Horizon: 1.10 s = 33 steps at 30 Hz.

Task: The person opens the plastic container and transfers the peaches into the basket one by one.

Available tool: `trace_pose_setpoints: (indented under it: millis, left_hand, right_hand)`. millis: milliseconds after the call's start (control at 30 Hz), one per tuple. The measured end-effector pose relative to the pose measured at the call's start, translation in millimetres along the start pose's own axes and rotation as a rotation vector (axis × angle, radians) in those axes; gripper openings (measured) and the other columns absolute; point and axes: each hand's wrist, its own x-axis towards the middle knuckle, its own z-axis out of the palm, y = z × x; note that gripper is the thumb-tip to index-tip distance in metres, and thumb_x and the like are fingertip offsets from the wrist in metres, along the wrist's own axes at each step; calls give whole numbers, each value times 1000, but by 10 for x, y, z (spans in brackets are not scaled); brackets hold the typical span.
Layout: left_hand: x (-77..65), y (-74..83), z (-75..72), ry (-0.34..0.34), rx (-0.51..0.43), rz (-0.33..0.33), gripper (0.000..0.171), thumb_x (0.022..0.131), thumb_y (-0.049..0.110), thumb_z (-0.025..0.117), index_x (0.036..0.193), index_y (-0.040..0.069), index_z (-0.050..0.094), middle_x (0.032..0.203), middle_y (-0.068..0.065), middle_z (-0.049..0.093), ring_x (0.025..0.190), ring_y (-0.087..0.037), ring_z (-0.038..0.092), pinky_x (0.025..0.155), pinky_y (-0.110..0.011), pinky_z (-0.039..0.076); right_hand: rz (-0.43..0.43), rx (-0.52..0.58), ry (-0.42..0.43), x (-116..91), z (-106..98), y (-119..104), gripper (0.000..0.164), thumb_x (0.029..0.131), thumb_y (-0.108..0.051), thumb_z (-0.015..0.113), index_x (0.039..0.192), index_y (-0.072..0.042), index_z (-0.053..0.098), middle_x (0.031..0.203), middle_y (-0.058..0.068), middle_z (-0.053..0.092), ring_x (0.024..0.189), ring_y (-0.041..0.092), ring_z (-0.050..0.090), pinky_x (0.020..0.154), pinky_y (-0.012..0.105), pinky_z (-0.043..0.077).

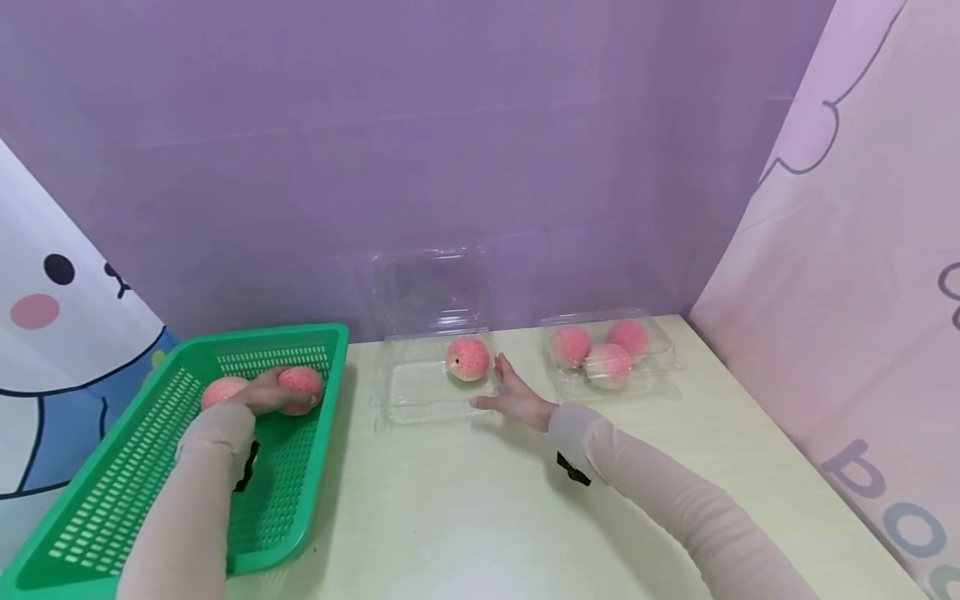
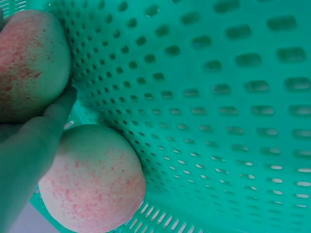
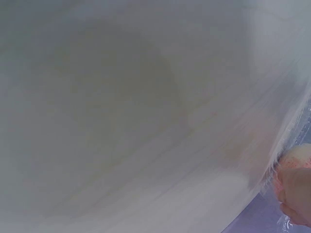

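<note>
Inside the green basket, my left hand (image 1: 264,392) grips a pink peach (image 1: 302,390) by the right wall. A second peach (image 1: 223,390) lies to the left of that hand, partly covered by it; the left wrist view shows this other peach (image 2: 95,179) close below the thumb. An open clear plastic clamshell box (image 1: 408,400) stands on the table with its lid raised and one peach (image 1: 468,358) at its back right. At the box's right edge is my right hand (image 1: 519,398), thumb and fingers spread; whether it touches the box I cannot tell.
A closed clear clamshell (image 1: 660,358) holding 3 peaches sits at the back right of the table (image 1: 450,517). The green basket (image 1: 318,475) takes up the left side. A purple cloth backdrop (image 1: 487,150) rises behind, with printed cloths at both sides.
</note>
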Motion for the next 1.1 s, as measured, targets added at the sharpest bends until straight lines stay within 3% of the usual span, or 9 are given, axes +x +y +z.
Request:
trace_pose_setpoints:
  millis: [500, 867, 967, 1100]
  left_hand:
    - [-27, 24, -16, -3, -9, 1, 100, 81, 45, 63, 140, -14, 8, 136, -37, 25, 122, -52, 30, 93, -58, 38]
    - [-264, 178, -234, -7, -33, 94, 80, 91, 33, 53, 141, -13, 9, 140, -40, 16, 125, -55, 21, 96, -59, 35]
    - [-329, 273, -293, 30, -11, 114, 78, 93, 34, 51, 141, -12, 11, 140, -38, 18, 125, -54, 23, 95, -59, 35]
    - [-435, 475, -326, 150, 21, 130, 74, 93, 39, 48, 141, -9, 18, 141, -34, 24, 125, -50, 29, 94, -57, 37]
  right_hand:
    - [6, 16, -10, -9, -3, 13, 107, 81, -20, 70, 145, -12, -17, 155, 7, -7, 142, 23, -3, 114, 42, 10]
    - [7, 12, -13, -6, -6, -12, 106, 82, -20, 69, 145, -13, -17, 155, 6, -7, 142, 23, -2, 114, 42, 13]
    - [9, 14, -16, -3, -10, -1, 107, 82, -21, 69, 145, -13, -17, 155, 5, -8, 142, 22, -2, 114, 42, 14]
    - [10, 4, -20, -6, -14, 1, 109, 81, -22, 70, 145, -12, -17, 155, 6, -7, 142, 23, -2, 114, 42, 13]
